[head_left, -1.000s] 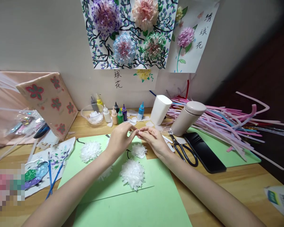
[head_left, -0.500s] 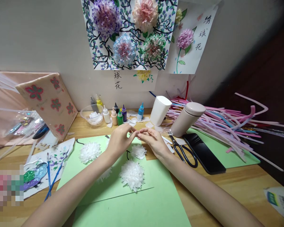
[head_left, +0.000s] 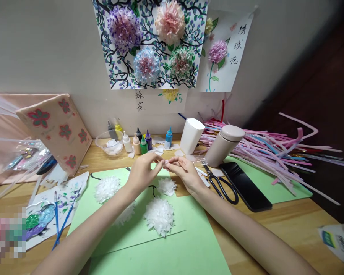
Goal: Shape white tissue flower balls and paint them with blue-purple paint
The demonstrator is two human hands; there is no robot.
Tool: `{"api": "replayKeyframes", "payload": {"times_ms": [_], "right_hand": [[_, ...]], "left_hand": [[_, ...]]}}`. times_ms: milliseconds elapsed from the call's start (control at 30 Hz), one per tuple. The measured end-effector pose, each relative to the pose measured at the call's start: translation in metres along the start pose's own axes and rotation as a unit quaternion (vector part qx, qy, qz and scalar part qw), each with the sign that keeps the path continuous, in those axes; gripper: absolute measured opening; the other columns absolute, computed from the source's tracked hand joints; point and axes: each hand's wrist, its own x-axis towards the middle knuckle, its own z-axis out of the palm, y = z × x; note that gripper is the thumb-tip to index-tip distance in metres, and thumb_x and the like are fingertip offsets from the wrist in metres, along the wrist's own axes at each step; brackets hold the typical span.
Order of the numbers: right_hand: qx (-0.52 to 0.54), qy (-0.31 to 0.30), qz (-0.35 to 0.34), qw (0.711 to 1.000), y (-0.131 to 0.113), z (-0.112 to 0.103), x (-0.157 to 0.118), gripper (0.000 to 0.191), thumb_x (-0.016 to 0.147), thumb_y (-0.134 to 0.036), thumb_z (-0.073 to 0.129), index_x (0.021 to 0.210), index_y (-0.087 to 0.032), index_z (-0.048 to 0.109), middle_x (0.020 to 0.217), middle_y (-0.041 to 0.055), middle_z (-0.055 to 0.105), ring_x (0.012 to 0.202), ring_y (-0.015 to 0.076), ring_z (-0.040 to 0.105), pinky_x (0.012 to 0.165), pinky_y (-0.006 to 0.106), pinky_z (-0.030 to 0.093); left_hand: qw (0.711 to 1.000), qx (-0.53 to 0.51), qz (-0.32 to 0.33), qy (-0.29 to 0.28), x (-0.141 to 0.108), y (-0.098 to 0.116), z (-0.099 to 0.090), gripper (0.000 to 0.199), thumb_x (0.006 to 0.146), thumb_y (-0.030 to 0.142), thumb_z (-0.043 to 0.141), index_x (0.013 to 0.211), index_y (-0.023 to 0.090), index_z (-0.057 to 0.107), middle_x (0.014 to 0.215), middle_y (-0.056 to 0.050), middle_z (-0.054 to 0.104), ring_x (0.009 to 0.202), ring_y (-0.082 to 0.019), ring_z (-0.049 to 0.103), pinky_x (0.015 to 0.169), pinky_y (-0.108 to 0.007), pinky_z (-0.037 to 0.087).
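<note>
My left hand (head_left: 146, 168) and my right hand (head_left: 183, 170) meet fingertip to fingertip above the far part of the green paper (head_left: 160, 256). Both are closed in a pinch, and whatever lies between the fingertips is too small to make out. Several white tissue-paper flowers lie on the green paper: one (head_left: 159, 216) below the hands, a smaller one (head_left: 166, 186) just under the fingertips, another (head_left: 107, 189) left of my left hand. My left forearm partly covers one more (head_left: 125, 214). A short black curved line (head_left: 153, 190) shows between my left hand and the nearest flower.
Behind the hands stand paint bottles (head_left: 143, 145), a clear bowl (head_left: 110, 144), a white cup (head_left: 192, 135) and a tumbler (head_left: 225, 145). Scissors (head_left: 219, 183), a phone (head_left: 245, 187) and pipe cleaners (head_left: 263, 149) lie right. Brushes (head_left: 65, 217) and a paint palette (head_left: 40, 219) are left.
The view has shifted slightly, so the wall pictures sit a little lower and further left. Both hands keep their fingertips together, with only a small change in finger pose.
</note>
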Motion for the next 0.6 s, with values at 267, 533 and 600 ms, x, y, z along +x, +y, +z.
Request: {"api": "replayKeyframes", "payload": {"times_ms": [267,533,600], "right_hand": [[-0.059,0.048,-0.021,0.997,-0.001,0.000,0.002,0.020,0.061,-0.027,0.070,0.070,-0.020,0.054,0.071,-0.0005,0.061,0.072,0.0151,0.058,0.073,0.030,0.046],[-0.110,0.031,-0.050,0.992,-0.007,0.000,0.004,0.019,0.060,-0.024,0.068,0.069,-0.020,0.052,0.070,-0.0018,0.057,0.068,0.0144,0.055,0.067,0.028,0.044],[-0.132,0.020,-0.055,0.989,-0.008,-0.002,0.003,0.018,0.060,-0.024,0.068,0.068,-0.019,0.053,0.070,-0.0016,0.057,0.068,0.0145,0.055,0.066,0.028,0.043]], "left_hand": [[0.989,0.013,-0.135,0.062,0.004,-0.032,0.002,0.020,0.081,0.032,0.047,0.077,0.017,0.060,0.075,-0.004,0.066,0.065,-0.016,0.059,0.058,-0.026,0.043],[0.993,0.034,-0.114,-0.001,0.004,-0.033,0.006,0.024,0.084,0.026,0.041,0.096,0.015,0.059,0.102,-0.011,0.062,0.097,-0.023,0.055,0.085,-0.037,0.041],[0.989,-0.070,-0.121,-0.051,0.004,-0.021,0.005,0.028,0.086,0.032,0.038,0.099,0.017,0.059,0.105,-0.009,0.061,0.099,-0.021,0.055,0.087,-0.036,0.040]]}}
